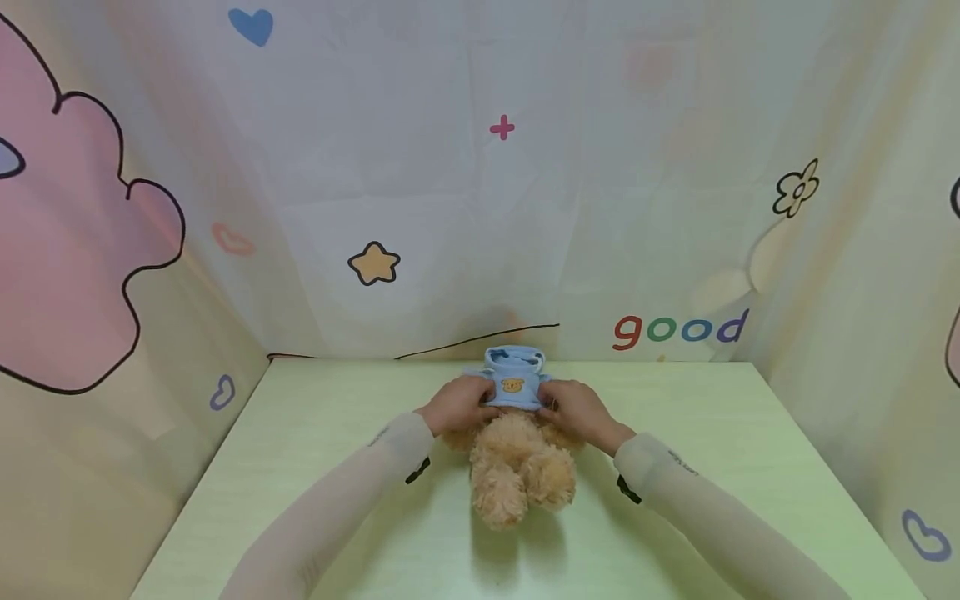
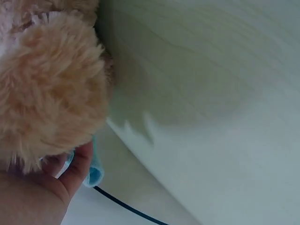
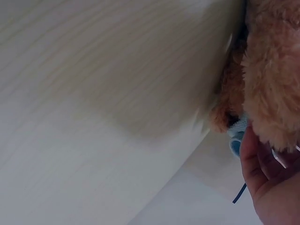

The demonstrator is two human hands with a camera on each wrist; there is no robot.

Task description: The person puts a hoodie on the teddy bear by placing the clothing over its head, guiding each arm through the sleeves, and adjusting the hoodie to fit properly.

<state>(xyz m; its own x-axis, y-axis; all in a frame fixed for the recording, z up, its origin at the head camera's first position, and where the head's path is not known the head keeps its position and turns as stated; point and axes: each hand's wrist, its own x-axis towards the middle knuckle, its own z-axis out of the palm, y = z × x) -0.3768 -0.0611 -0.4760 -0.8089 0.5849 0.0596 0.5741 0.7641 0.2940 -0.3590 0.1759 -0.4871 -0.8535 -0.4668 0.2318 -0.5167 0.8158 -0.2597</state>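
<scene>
A fluffy tan plush toy point(image 1: 504, 467) lies on the table with its two legs toward me. Over its upper part is a small light blue toy sweater point(image 1: 516, 375) with a bear-face patch on the front. My left hand point(image 1: 459, 403) pinches the sweater's left side near the hem. On the opposite side my right hand point(image 1: 585, 410) pinches it the same way. The toy's head is hidden under the cloth. In the left wrist view a blue sleeve end point(image 2: 93, 174) sticks out beyond the fingers; the right wrist view shows blue cloth point(image 3: 238, 136) by the fingertips.
The pale green table point(image 1: 690, 417) ends at the back against a printed curtain point(image 1: 450, 167) with a star, a flower and the word "good". More curtain hangs along both sides. Black wrist straps point(image 1: 628, 490) show at the sleeves.
</scene>
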